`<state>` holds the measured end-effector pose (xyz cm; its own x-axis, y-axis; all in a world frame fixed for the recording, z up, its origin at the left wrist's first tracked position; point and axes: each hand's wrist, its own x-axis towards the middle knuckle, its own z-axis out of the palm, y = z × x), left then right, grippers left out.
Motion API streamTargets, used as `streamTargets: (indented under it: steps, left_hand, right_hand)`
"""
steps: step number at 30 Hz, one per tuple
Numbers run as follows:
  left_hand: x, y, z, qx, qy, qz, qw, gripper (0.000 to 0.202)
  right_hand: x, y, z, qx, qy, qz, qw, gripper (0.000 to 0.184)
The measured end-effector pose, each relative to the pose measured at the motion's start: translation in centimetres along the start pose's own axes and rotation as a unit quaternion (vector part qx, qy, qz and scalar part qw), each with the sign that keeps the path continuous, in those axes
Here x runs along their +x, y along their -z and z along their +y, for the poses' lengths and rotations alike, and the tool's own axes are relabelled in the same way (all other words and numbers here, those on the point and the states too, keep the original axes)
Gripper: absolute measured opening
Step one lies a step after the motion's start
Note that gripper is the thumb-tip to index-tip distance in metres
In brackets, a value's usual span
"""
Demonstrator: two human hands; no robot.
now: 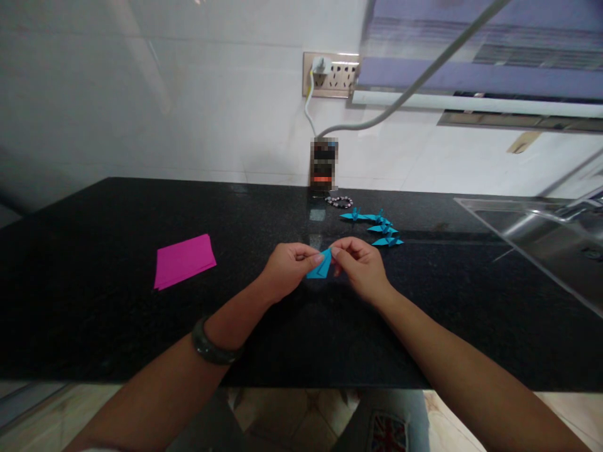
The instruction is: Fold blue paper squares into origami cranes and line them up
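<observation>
Pinching blue paper (322, 270) in left hand (289, 271) and right hand (362, 263), prob to steady it, with paper cranes (387, 242) at 2 o'clock, likely for elbow room

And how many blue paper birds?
4, all beyond the right hand: back-left bird, back-right bird, middle bird, nearest bird. They overlap, so another may be hidden.

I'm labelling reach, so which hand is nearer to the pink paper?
Left. The left hand is to the right of the pink paper, with counter between; the right hand is farther right, past the blue paper.
</observation>
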<state>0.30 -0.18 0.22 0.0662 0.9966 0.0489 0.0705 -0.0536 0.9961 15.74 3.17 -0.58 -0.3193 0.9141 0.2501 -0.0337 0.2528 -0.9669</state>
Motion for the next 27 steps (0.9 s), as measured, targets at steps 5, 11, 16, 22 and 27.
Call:
streamTargets:
  steps: [5,11,16,22,27]
  left_hand:
    - [0.01,-0.02,0.00,0.052,-0.022,0.015,0.998,0.023]
    - [0.00,0.02,-0.05,0.118,-0.059,0.024,0.991,0.025]
    - [-0.06,0.01,0.00,0.129,-0.061,0.023,0.989,0.025]
    - [0.14,-0.15,0.04,0.016,-0.004,0.034,0.999,0.036]
    - [0.20,-0.15,-0.02,-0.005,0.018,0.034,0.999,0.042]
  right_hand:
    - [-0.08,-0.12,-0.34,0.004,-0.023,-0.010,1.000,0.020]
    - [-0.22,-0.29,-0.47,-0.039,-0.027,-0.024,0.999,0.024]
    - [-0.21,-0.25,-0.33,-0.039,-0.022,-0.024,0.999,0.022]
    - [0.03,0.00,0.22,0.002,-0.025,0.015,1.000,0.023]
    - [0.12,0.01,0.43,0.009,-0.030,0.022,0.999,0.023]
